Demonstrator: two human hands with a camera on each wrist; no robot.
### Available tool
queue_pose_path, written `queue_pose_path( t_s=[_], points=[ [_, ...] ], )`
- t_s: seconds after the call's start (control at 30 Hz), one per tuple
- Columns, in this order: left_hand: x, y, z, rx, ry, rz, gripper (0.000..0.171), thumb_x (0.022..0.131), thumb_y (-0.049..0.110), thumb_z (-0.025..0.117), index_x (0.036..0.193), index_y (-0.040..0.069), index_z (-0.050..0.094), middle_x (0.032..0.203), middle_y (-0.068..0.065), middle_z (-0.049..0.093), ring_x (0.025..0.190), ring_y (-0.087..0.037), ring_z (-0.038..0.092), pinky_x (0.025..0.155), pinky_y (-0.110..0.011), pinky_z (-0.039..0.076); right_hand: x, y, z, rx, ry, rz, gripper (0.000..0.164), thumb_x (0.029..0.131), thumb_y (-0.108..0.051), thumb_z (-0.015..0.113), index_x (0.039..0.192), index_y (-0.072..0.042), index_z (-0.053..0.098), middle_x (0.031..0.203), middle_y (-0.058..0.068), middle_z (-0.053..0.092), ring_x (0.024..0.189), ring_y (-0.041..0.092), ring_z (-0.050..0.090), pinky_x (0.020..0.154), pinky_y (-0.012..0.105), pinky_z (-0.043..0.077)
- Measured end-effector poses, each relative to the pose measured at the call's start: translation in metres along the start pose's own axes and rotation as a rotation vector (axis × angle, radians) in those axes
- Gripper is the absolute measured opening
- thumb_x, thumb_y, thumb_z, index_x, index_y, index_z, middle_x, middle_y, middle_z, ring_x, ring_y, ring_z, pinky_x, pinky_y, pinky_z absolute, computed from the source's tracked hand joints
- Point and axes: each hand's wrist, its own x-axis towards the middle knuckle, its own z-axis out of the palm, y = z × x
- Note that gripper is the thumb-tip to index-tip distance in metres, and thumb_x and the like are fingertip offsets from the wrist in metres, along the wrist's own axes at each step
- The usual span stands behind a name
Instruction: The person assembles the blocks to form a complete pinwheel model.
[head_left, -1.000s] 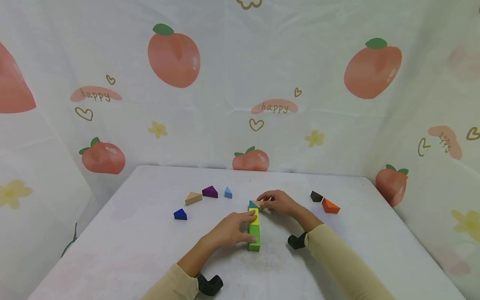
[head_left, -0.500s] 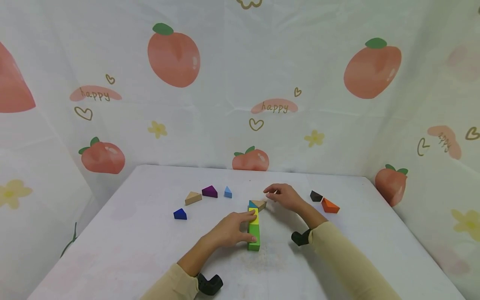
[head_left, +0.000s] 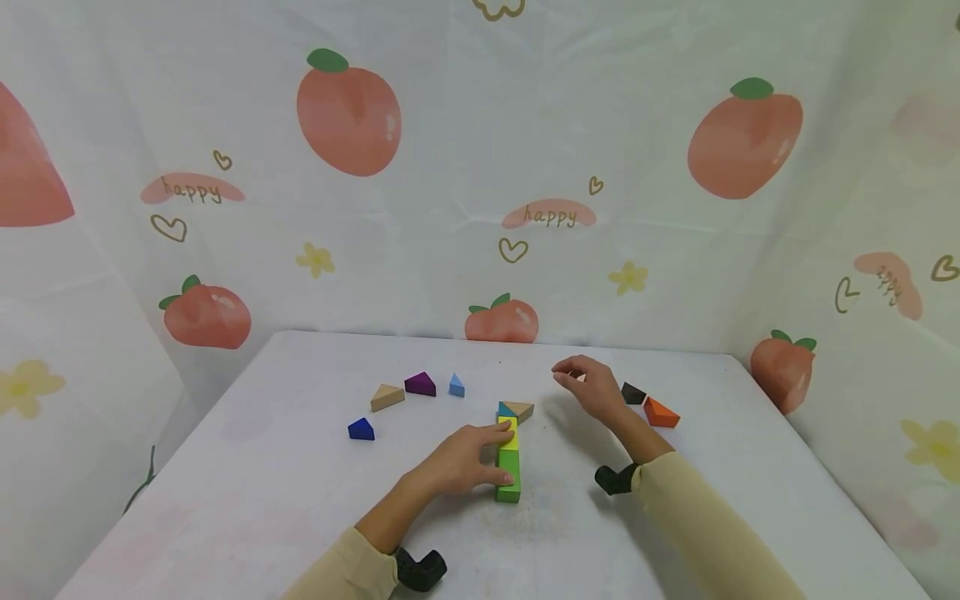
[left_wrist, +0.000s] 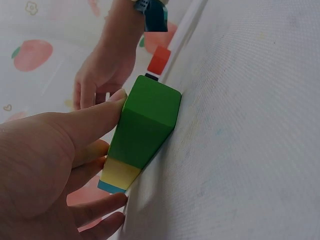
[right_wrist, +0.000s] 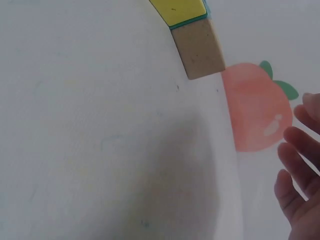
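A green block [head_left: 508, 467] and a yellow block [head_left: 507, 432] lie end to end in a row on the table. Beyond them sit a teal triangular block [head_left: 505, 408] and a natural wood triangular block [head_left: 521, 408], side by side. My left hand [head_left: 459, 461] rests on the row, thumb on the green block and a fingertip on the yellow one. In the left wrist view the thumb [left_wrist: 102, 117] touches the green block's edge. My right hand [head_left: 592, 387] hovers above the table, right of the wood triangle, fingers loosely bent, holding nothing.
Back left lie a blue block [head_left: 361, 429], a wood triangle [head_left: 387, 397], a purple block [head_left: 420, 384] and a light blue triangle [head_left: 457, 385]. Right of my right hand are a black block [head_left: 633, 393] and an orange block [head_left: 661, 412]. A printed cloth hangs behind the table.
My right hand has let go of the wood triangle and moved up and to the right, away from it. The left hand has stayed on the green and yellow blocks.
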Motion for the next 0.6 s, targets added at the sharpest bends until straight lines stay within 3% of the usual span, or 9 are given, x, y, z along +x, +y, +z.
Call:
queue_pose_path(
  t_s=[0.3, 0.6],
  points=[
    [-0.001, 0.002, -0.001, 0.025, 0.007, 0.016, 0.069, 0.081, 0.042, 0.077, 0.142, 0.019, 0.053, 0.149, 0.007, 0.043, 0.138, -0.022, 0.037, 0.108, -0.044, 0.036, -0.013, 0.020, -0.021, -0.092, 0.157, -0.012, 0.023, 0.094, -0.015, 0.066, 0.112, -0.002, 0.067, 0.104, 0.013, 0.064, 0.098, 0.029, 0.055, 0.082, 0.044, 0.049],
    [-0.002, 0.002, 0.001, 0.012, 0.006, -0.009, 0.068, 0.081, 0.042, 0.078, 0.142, 0.021, 0.053, 0.148, 0.005, 0.045, 0.137, -0.023, 0.038, 0.107, -0.045, 0.037, -0.023, 0.056, -0.038, -0.301, 0.190, 0.030, 0.042, 0.091, -0.020, 0.068, 0.125, 0.003, 0.059, 0.115, 0.024, 0.062, 0.107, 0.042, 0.051, 0.090, 0.056, 0.041]
  ],
)
